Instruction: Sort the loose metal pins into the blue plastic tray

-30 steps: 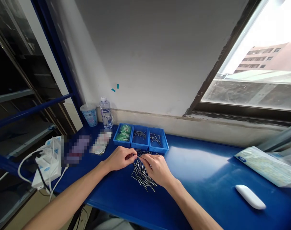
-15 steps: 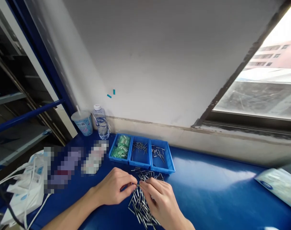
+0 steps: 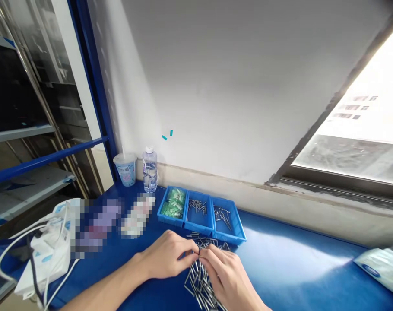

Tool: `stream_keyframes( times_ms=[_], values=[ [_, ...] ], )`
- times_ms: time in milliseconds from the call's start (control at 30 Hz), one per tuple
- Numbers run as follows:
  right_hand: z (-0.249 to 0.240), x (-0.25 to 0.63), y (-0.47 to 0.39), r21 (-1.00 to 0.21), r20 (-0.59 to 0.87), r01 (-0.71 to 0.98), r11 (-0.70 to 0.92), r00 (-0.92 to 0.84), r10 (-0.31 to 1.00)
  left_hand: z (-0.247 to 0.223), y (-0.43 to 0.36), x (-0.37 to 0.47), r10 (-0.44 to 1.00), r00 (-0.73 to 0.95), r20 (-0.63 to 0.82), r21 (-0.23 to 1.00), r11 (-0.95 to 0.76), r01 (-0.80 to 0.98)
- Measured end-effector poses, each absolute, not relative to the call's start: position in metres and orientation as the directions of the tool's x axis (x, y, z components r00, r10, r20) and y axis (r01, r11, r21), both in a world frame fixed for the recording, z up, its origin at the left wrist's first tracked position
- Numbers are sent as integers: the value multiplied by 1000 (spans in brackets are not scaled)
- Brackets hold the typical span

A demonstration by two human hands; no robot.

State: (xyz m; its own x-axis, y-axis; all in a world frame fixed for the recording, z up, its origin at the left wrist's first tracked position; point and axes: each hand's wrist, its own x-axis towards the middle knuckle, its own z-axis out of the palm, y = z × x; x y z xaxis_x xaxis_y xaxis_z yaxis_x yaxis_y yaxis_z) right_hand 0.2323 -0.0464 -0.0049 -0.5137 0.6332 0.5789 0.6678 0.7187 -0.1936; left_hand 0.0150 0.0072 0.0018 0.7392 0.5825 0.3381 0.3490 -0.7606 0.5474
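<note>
Silvery metal pins (image 3: pixel 200 285) are lying heaped on the blue table (image 3: pixel 280 268), just in front of three blue bins (image 3: pixel 199 226). Above the heap, the left hand (image 3: pixel 170 257) and the right hand (image 3: pixel 227 273) are meeting at the fingertips, both pinching a small piece (image 3: pixel 199 255) that is hard to make out. Behind them, the middle bin (image 3: pixel 194 221) and right bin (image 3: pixel 229 237) are holding more pins, the left bin (image 3: pixel 170 220) something green (image 3: pixel 173 204).

The loose pile of slim silver rods (image 3: pixel 200 286) looks like smooth, shiny metal, and the three rectangular blue bins (image 3: pixel 198 228) look like smooth plastic with a slight sheen. Under them the broad blue tabletop (image 3: pixel 280 259) is smooth and glossy, throwing back pale light; the clear cylindrical bottle (image 3: pixel 150 172) looks like transparent plastic, while the grey-white wall (image 3: pixel 216 86) is matt.
</note>
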Motion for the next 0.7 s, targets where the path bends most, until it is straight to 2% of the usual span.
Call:
stream_keyframes(
  times_ms=[167,433,700],
  values=[
    [-13,231,-45,-229,537,689,688,-500,679,9,8,12,585,741,331,513,-770,379],
    [-13,228,-43,-214,738,660,720,-373,562,18,8,5,660,698,278,583,-693,424],
    [-19,224,-42,-240,724,671,701,-358,590,15,5,9,624,723,297,561,-727,397]
  ],
)
